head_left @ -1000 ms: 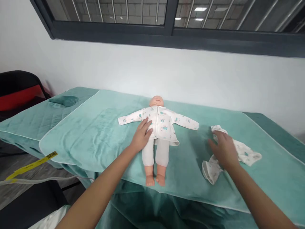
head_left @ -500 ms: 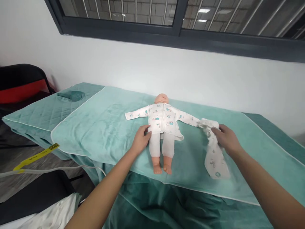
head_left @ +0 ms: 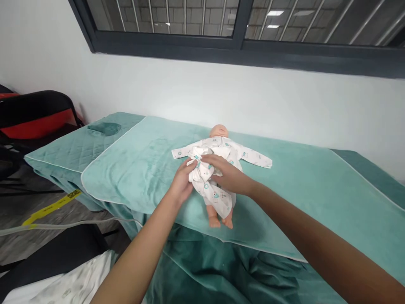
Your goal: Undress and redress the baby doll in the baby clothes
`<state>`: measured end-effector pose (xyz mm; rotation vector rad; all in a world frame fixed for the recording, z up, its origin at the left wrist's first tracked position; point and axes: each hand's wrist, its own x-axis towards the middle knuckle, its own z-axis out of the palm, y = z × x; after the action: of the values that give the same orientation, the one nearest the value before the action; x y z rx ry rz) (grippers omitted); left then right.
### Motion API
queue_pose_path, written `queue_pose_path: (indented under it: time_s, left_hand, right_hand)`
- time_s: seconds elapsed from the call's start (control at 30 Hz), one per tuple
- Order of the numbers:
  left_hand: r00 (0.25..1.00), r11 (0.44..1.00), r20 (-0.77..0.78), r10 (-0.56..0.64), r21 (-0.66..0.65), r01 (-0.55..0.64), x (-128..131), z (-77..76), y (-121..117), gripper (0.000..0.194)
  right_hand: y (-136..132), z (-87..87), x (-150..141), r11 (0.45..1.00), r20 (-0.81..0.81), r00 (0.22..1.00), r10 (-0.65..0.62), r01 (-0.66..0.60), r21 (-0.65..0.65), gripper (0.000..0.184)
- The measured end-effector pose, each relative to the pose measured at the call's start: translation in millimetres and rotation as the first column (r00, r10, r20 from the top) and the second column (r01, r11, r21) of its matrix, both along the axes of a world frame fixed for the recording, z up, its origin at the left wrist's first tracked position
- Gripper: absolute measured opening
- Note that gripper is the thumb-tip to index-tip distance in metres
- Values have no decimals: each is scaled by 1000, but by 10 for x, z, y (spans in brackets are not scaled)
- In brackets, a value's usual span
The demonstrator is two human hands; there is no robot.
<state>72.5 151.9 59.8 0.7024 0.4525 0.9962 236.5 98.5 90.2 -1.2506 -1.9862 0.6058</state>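
Observation:
A baby doll [head_left: 219, 131] lies on its back on a light teal towel [head_left: 133, 169], dressed in a white printed top with its sleeves spread out. A bunched white printed garment [head_left: 207, 185] rests over the doll's belly and legs. My left hand [head_left: 182, 182] grips the garment's left side with curled fingers. My right hand [head_left: 228, 174] lies over its upper part, fingers closed on the cloth. Only the doll's bare feet [head_left: 220, 221] show below the garment.
The towel covers a quilted teal pad [head_left: 60, 153] on a table against a white wall under a dark window frame. A black and red chair [head_left: 34, 118] stands at the left. A yellow tape [head_left: 50, 207] and a cable hang at the table's left edge. White cloth [head_left: 63, 287] lies bottom left.
My right hand has carried the white garment from the towel's right side onto the doll's middle. My left hand has shifted from the doll's hip to take hold of the garment.

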Motion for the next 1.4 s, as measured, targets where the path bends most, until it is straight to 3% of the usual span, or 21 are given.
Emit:
queue_pose_path:
  time_s: [0.07, 0.13, 0.23, 0.3, 0.4, 0.5, 0.57, 0.67, 0.73, 0.8, 0.87, 0.93, 1.03, 1.1, 1.23, 1.4]
  left_hand:
    - [998, 999, 63, -25, -35, 27, -47, 35, 4, 34]
    - [996, 997, 37, -77, -19, 78, -66, 88, -9, 32]
    - [972, 990, -197, -126, 41, 136, -93, 174, -11, 32]
    - [928, 989, -366, -63, 100, 107, -121, 221, 28, 28]
    - [826, 954, -530, 193, 299, -31, -152, 305, 122, 24]
    - [724, 818, -515, 458, 564, -116, -142, 460, 143, 23]
    - [737, 705, -438, 515, 706, -72, -114, 600, 75, 29]
    - [778, 500, -390, 493, 859, 113, -64, 792, -73, 56]
    - [773, 371, -387, 503, 904, 211, -41, 871, -127, 70]
    - [760, 318, -363, 539, 923, 215, -38, 912, -117, 60]
    - [743, 351, -335, 579, 925, 143, -54, 940, -66, 39]
    - [744, 427, -316, 589, 903, 46, -82, 976, -14, 25]
    - [807, 553, -274, 524, 830, -78, -121, 1056, 13, 24]
    - [847, 618, -231, 478, 774, -138, -137, 1119, -3, 27]
    - [886, 674, -159, 436, 709, -205, -133, 1242, -56, 32]
    - [908, 719, -145, 394, 663, -206, -84, 1298, -98, 31]
  right_hand:
    - [-55, -21, 15, 997, 175, 985, -2, -11, 78, 60]
    - [-98, 26, 10, 990, 267, 962, -58, 20, 140, 49]
    - [-120, 211, 10, 979, 287, 943, -169, 127, 159, 24]
    - [-112, 376, 38, 975, 236, 946, -223, 209, 81, 14]
    - [-84, 613, 92, 966, 71, 968, -242, 247, -75, 24]
    - [-35, 785, 86, 946, -155, 962, -225, 177, -273, 33]
    - [12, 871, 34, 898, -312, 909, -274, 127, -420, 36]
    - [92, 986, -71, 837, -544, 717, -436, 100, -538, 28]
    - [132, 1050, -120, 829, -646, 574, -504, 111, -548, 21]
    - [150, 1088, -132, 849, -696, 528, -487, 100, -519, 20]
    - [143, 1097, -104, 883, -705, 573, -418, 76, -463, 21]
    - [111, 1090, -48, 916, -676, 648, -350, 86, -392, 27]
    - [30, 1101, 46, 958, -541, 795, -273, 171, -231, 48]
    - [-36, 1132, 82, 975, -388, 896, -215, 221, -29, 51]
    - [-133, 1209, 51, 901, -78, 978, -191, 206, 381, 46]
    - [-98, 1277, -42, 821, 25, 973, -230, 180, 542, 22]
